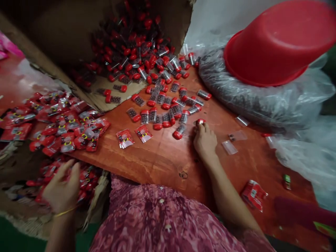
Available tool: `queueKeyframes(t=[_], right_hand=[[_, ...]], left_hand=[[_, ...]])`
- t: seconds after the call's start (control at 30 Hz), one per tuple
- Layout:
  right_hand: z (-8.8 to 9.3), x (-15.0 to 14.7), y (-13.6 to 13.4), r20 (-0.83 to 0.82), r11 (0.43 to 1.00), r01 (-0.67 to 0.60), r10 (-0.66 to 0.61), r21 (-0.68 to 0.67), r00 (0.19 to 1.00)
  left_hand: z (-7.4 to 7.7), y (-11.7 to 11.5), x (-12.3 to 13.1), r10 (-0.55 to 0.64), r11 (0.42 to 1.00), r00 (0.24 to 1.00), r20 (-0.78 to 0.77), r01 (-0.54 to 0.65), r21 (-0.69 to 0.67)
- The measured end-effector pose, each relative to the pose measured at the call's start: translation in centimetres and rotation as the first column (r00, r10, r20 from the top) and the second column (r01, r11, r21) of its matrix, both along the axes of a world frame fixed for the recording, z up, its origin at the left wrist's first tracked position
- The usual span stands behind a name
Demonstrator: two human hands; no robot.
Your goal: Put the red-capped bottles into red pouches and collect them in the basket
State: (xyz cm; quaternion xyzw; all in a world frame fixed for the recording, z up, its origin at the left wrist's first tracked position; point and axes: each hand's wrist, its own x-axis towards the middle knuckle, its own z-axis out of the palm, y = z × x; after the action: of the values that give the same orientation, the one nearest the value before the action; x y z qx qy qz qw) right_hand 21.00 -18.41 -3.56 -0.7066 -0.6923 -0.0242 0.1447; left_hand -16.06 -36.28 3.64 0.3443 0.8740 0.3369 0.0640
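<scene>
My right hand (206, 142) is on the table with its fingers closed around a small red-capped tube (201, 121); most of that tube is hidden under the fingers. Just left of it lie several clear tubes with red caps and dark beads inside, such as one tube (179, 131). My left hand (62, 189) hovers over a carton of red packets (88, 178) at the lower left, slightly blurred, its fingers apart and nothing seen in them. Two flat red printed packets, one of them a packet (144, 133) near the table's front, lie between the hands.
A tipped cardboard box (34, 59) spills a heap of tubes (147, 52). Filled red packets (69, 122) pile at left. An upturned red tub (262, 45) stands on a plastic bag (223, 84). Loose clear tubes (229, 147) and a crumpled red packet (254, 194) lie right.
</scene>
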Motion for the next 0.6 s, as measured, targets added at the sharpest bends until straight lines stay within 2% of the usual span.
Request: queueKeyframes(t=[0.03, 0.07, 0.1, 0.17, 0.27, 0.33, 0.43, 0.6], right_hand=[[0.2, -0.8, -1.3, 0.006, 1.000, -0.023, 0.023, 0.000, 1.000], [0.3, -1.5, -2.4, 0.006, 0.999, -0.053, 0.053, 0.003, 0.999], [0.4, -2.0, -3.3, 0.000, 0.996, -0.089, 0.089, 0.010, 0.996], [0.4, -2.5, -4.7, -0.036, 0.985, -0.168, 0.170, 0.043, 0.985], [0.3, -2.6, -5.7, -0.140, 0.957, -0.270, 0.283, 0.109, 0.949], [0.3, -2.6, -6.0, -0.209, 0.943, -0.299, 0.325, 0.145, 0.922], [0.7, -2.9, -6.2, -0.276, 0.933, -0.310, 0.352, 0.182, 0.895], [2.0, -4.5, -6.2, -0.347, 0.905, -0.359, 0.419, 0.227, 0.839]], left_hand=[[-0.4, 1.3, 1.7, -0.046, 0.991, 0.991, -0.125, 0.062, 0.122], [-0.8, 2.8, 3.4, -0.207, 0.958, 0.962, -0.178, 0.236, 0.163], [-1.2, 4.5, 5.0, -0.368, 0.906, 0.905, -0.214, 0.401, 0.136], [-2.0, 7.7, 7.7, -0.560, 0.811, 0.788, -0.256, 0.585, 0.027], [-3.0, 11.6, 9.9, -0.686, 0.726, 0.688, -0.235, 0.670, -0.158], [-3.6, 13.0, 10.2, -0.723, 0.691, 0.655, -0.222, 0.682, -0.239], [-4.4, 13.5, 10.1, -0.734, 0.679, 0.642, -0.221, 0.688, -0.257], [-5.0, 12.7, 10.3, -0.714, 0.700, 0.673, -0.192, 0.694, -0.169]])
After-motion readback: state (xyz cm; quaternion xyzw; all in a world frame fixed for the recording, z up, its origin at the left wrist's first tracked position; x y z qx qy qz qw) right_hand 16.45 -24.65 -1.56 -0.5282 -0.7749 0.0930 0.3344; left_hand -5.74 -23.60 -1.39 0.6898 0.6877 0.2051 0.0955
